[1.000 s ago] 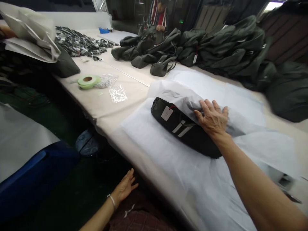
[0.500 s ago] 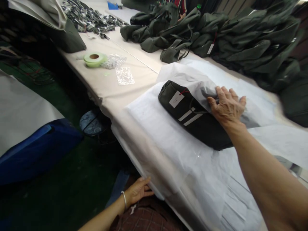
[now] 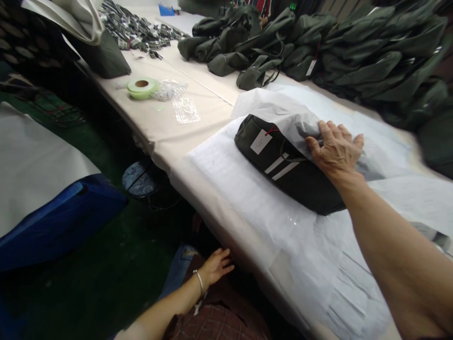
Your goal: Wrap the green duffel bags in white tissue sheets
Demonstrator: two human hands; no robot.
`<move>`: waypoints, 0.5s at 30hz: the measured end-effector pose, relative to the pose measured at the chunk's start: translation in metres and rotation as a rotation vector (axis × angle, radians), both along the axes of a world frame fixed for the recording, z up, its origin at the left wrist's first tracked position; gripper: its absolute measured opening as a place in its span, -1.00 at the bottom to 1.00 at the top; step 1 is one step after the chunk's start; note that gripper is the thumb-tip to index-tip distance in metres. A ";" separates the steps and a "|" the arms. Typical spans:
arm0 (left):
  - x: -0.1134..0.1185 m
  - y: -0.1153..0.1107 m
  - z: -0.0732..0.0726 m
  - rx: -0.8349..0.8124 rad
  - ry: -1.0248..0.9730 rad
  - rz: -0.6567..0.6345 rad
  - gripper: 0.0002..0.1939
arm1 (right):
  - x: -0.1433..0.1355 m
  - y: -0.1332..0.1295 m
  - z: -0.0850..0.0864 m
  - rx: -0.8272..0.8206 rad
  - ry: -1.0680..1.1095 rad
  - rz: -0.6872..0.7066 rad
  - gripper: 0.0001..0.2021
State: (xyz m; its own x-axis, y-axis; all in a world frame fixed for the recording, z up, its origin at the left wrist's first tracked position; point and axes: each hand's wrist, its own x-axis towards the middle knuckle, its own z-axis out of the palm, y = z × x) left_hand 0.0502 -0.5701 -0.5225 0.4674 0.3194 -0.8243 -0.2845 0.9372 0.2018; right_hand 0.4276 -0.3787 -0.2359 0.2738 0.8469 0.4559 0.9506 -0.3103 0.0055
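A dark green bag (image 3: 307, 189) lies on its side on white tissue paper (image 3: 247, 189). It has two pale stripes, a handle and a white tag (image 3: 261, 141) tied with red string. My right hand (image 3: 338, 148) rests spread over the grey-white wrapping (image 3: 297, 113) on the bag's upper side, gripping nothing. Below the near table edge is my left hand (image 3: 217, 267), a bracelet at its wrist, fingers apart and holding nothing. Part of the bag is hidden by the wrapping and my right forearm.
Dark green bags (image 3: 371, 66) are heaped along the far side. A pale green tape roll (image 3: 143, 88) and clear plastic (image 3: 186, 110) lie on the table (image 3: 166, 132). Dark straps (image 3: 138, 28) are piled farther back. A stool (image 3: 143, 178) and a blue-and-white sack (image 3: 60, 222) stand left.
My left hand has moved right and slightly up, away from the sheet edge it was at. My right hand stays on the wrapping. The view has shifted slightly.
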 end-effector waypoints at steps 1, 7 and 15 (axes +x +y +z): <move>0.004 0.000 -0.003 0.001 0.002 0.001 -0.61 | 0.000 0.000 0.000 -0.005 -0.001 -0.001 -0.43; -0.013 -0.009 0.008 0.005 -0.063 -0.087 -0.66 | 0.001 0.000 0.000 -0.006 0.001 0.000 -0.44; -0.047 -0.024 0.045 0.057 -0.215 -0.233 -0.42 | 0.002 0.000 -0.001 0.021 0.028 0.006 -0.44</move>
State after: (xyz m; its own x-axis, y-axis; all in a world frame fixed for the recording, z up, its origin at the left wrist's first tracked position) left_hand 0.0030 -0.5941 -0.4779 0.6946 0.2261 -0.6829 -0.1057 0.9711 0.2141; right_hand 0.4294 -0.3783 -0.2367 0.2820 0.8387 0.4658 0.9520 -0.3047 -0.0278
